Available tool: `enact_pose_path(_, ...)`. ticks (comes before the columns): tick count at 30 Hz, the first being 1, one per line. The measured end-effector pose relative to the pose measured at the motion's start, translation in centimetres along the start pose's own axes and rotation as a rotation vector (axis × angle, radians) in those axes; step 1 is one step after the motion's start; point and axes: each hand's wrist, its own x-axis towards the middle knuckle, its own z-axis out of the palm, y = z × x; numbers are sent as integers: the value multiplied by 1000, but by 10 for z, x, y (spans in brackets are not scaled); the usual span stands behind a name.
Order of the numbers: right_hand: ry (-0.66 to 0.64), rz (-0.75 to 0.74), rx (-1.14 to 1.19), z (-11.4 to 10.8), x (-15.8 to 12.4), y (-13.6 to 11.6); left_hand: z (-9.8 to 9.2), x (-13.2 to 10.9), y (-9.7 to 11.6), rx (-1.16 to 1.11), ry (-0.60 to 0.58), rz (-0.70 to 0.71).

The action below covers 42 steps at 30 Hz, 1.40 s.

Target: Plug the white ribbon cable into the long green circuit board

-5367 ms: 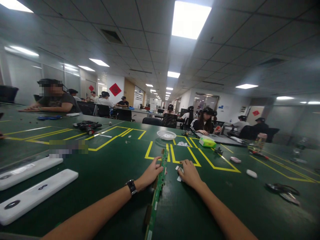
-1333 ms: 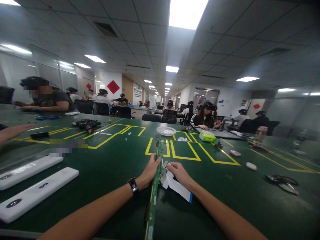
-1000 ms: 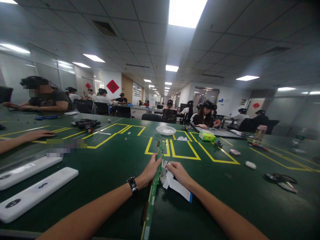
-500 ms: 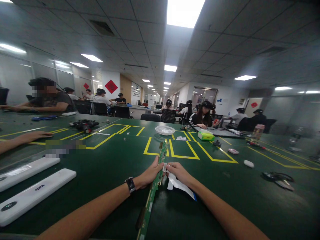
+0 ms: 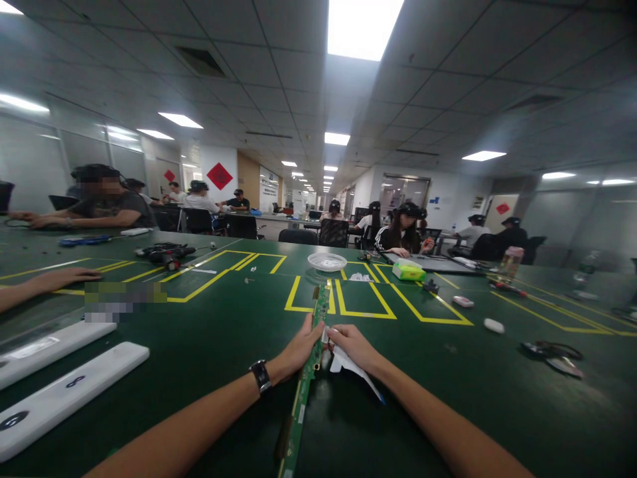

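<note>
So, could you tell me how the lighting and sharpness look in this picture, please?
Head view: the ceiling light panel is blown out to white. Head view: the wide lens bows straight lines and smears the picture's right edge. Head view: the left hand on the green board and the right hand on the white ribbon are evenly lit and fairly sharp.

Green table (image 5: 209, 345), yellow-taped: board (image 5: 298, 405) at 6 o'clock, white bars (image 5: 70, 392) at 8, dish (image 5: 327, 261) at 12, box (image 5: 409, 270) at 1.
</note>
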Motion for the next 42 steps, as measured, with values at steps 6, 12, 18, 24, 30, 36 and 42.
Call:
enact_pose_path(6, 16, 11, -49, -8, 0, 0, -2, 4, 8, 64, 72, 104)
enact_pose_path(12, 107, -20, -193, -26, 4, 5, -16, 14, 3, 99, 102, 20)
enact_pose_path(18, 396, 44, -526, -63, 5, 15, -38, 24, 3, 230, 281, 70)
enact_pose_path(24, 513, 340, -1086, -103, -3, 27, -48, 27, 15, 428, 353, 188)
enact_pose_path(30, 376, 252, -1230, -95, -3, 33, -41, 24, 14, 588, 302, 335)
enact_pose_path(36, 187, -1, -1215, -75, 0, 30, -37, 19, 14, 652, 218, 442)
enact_pose_path(42, 245, 29, -1225, -80, 2, 34, -39, 18, 17, 744, 194, 467)
